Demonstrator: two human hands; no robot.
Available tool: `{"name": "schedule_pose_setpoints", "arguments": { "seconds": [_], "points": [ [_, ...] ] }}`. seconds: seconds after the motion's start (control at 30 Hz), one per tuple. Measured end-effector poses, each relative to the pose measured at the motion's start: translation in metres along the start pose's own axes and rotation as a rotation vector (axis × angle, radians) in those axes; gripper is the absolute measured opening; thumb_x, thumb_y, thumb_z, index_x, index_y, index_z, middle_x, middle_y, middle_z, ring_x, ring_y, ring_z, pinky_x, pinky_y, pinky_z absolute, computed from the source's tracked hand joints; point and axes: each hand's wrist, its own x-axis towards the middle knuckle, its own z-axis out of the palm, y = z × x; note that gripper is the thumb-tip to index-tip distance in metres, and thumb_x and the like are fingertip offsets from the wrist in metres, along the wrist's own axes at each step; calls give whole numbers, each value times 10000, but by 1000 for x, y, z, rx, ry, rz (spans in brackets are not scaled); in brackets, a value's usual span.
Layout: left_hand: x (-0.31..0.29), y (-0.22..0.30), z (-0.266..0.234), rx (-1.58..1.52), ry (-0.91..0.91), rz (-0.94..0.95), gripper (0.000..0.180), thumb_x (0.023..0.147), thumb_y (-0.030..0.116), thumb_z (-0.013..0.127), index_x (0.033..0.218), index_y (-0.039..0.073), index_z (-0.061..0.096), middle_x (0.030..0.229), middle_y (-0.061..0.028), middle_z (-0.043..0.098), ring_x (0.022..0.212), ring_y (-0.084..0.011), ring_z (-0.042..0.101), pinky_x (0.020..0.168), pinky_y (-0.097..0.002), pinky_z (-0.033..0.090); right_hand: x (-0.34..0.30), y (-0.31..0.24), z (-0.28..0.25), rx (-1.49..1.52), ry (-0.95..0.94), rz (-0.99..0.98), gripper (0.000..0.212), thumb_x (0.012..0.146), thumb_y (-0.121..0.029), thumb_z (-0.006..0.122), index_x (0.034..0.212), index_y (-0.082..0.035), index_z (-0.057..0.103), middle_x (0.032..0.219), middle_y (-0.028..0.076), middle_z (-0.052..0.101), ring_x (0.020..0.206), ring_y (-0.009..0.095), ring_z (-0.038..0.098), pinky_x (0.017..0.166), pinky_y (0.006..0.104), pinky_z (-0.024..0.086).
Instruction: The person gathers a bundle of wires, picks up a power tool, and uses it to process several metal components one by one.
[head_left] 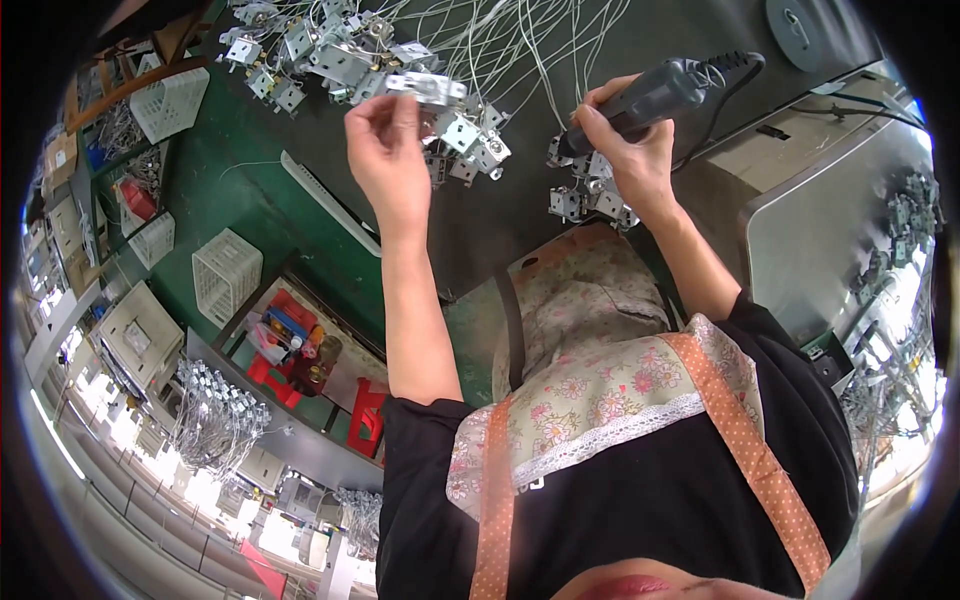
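Note:
My left hand (390, 155) pinches a silvery metal bracket (428, 88) between thumb and fingers at the pile's near edge. In my right hand (640, 165) is a dark corded electric screwdriver (650, 98), its body slanting down to the left. The tip of that tool is hard to make out near a small cluster of metal brackets (590, 190) at the table's near edge. More bracket pieces with white wires (340, 60) are heaped beyond my left hand. Another group of brackets (465, 135) lies between my two hands.
Loose white wires (520, 30) spread over the dark tabletop (690, 30). A coiled cord (740, 60) runs from the screwdriver. A grey round disc (800, 30) sits at the far right, a metal-topped surface (830, 230) nearer. White plastic crates (228, 270) stand on the green floor at left.

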Motion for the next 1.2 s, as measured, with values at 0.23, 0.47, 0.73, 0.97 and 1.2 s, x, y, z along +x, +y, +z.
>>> {"name": "schedule_pose_setpoints", "arguments": {
  "seconds": [0.23,0.47,0.73,0.97,1.2],
  "points": [
    [-63,-48,24,346,194,213,458,939,185,650,1241,-66,414,1202,-164,508,1043,-208,538,930,-324,433,0,0,8,21,46,-55,114,844,-82,706,818,-32,607,668,-43,551,591,27,494,531,201,384],
    [-72,-43,33,-496,163,-444,468,906,170,696,1263,-12,455,1085,-48,584,947,-108,552,812,-254,447,-4,-3,10,-29,-19,11,194,841,0,681,995,2,564,887,60,635,808,131,625,721,272,509],
    [-73,-51,32,-913,-319,-664,204,955,204,629,1134,111,601,973,-9,643,820,-140,576,749,-296,481,-3,-3,9,-28,-18,-12,194,854,5,673,1010,0,558,907,64,635,825,135,628,724,273,510],
    [-62,-45,43,-1086,-441,-662,343,956,238,621,1252,84,542,1007,-37,639,927,-176,624,804,-338,507,-2,-2,4,-64,-20,-42,185,858,21,660,1008,3,554,918,75,635,827,152,630,748,285,510],
    [-87,-92,58,351,-82,167,358,789,2,727,1120,30,594,1058,-116,661,936,-263,651,800,-334,522,-5,1,5,39,43,-91,93,842,-63,702,873,-11,632,730,-29,582,658,35,525,586,197,412]
  ]
}}
